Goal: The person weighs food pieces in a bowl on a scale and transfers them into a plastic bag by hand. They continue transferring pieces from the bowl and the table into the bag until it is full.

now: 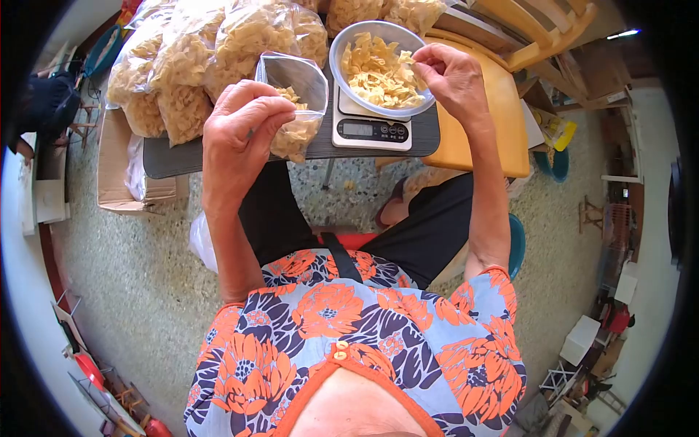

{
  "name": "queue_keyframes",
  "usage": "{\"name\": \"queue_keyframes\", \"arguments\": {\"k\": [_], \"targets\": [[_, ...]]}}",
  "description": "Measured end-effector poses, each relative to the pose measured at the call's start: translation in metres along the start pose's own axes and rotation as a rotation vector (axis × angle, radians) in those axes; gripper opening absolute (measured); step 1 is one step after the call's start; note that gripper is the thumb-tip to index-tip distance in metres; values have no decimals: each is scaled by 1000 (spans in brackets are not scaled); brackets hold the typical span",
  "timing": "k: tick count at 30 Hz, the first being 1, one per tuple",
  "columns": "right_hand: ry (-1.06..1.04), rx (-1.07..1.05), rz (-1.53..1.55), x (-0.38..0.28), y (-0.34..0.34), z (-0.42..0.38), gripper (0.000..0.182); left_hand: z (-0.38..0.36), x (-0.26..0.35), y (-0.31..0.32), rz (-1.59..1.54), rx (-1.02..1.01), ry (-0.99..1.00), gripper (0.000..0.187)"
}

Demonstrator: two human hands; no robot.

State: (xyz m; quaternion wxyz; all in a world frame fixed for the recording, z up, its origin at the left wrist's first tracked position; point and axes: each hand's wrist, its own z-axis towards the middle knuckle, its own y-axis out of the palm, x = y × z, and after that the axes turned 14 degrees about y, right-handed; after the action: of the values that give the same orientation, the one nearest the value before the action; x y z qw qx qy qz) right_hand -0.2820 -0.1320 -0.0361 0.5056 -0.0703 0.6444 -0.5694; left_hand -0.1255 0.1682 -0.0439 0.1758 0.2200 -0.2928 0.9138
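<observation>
My left hand [244,135] pinches the rim of an open clear plastic bag [297,135] that has some pale yellow dried pieces in its lower part. Over the right edge of a white plastic bowl [336,69] is my right hand [455,80], its thumb and fingers pressed together on a dried piece [416,73]. More such pieces fill much of the bowl, which rests on a white digital scale [371,140]. The scale stands on a dark table [317,151], and its display is too small to read.
Several filled clear bags [182,58] are piled at the table's back left. A cardboard box [116,167] is below them. To the right stands a wooden chair [495,109], with teal basins [517,244] on the floor. Part of another person [54,105] shows at far left.
</observation>
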Motion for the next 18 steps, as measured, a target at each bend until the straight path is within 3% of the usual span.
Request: {"name": "queue_keyframes", "arguments": {"k": [2, 3, 5, 10, 15, 18], "targets": [[165, -46, 346, 8, 2, 1, 20, 0, -2, 3, -14, -2, -24, 12], [158, -39, 344, 12, 3, 1, 20, 1, -3, 6, -13, 4, -15, 12], [378, -95, 934, 13, 3, -1, 20, 1, -5, 8, -21, 2, -30, 12], [425, -155, 1506, 15, 13, -7, 9, 1, -8, 16, -28, 31, -22, 13], [239, -269, 1660, -47, 31, -34, 8, 1, -7, 22, -35, 58, -5, 14], [42, -95, 1298, -88, 45, -50, 11, 0, -7, 24, -57, 38, 32, 14]]}}
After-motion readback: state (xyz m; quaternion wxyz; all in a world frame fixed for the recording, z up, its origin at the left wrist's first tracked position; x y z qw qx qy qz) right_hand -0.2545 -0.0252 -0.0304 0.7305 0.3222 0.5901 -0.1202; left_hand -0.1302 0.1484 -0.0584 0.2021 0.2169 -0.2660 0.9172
